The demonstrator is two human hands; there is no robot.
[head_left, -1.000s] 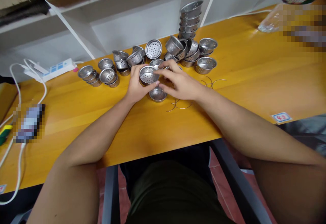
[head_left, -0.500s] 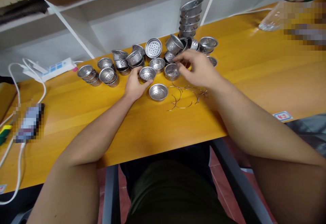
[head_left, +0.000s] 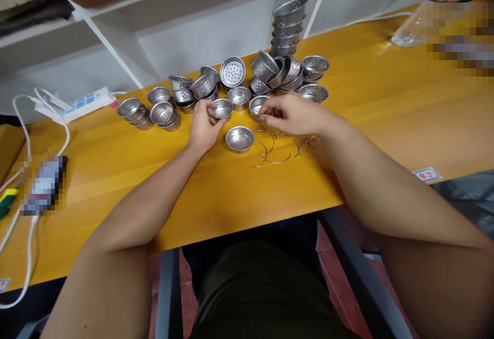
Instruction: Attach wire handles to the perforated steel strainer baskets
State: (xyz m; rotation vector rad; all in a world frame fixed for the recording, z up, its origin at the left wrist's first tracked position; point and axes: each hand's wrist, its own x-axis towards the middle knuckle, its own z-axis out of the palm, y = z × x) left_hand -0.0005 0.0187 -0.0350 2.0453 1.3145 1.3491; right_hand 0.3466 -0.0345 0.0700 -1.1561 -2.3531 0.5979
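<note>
Both your hands sit on perforated steel strainer cups, just in front of the tall stack of cups.

Your left hand grips a strainer cup by the rim, its open mouth facing up and slightly toward you; your right hand pinches closed at the rim of a second cup, mouth up, at its fingertips; a third cup stands upright between your hands, nearer you; bent wire handles lie under your right wrist; no readable writing on the cups.

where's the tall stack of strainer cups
In the head view, the tall stack of strainer cups stands at the table's far edge, behind the loose pile.
</note>
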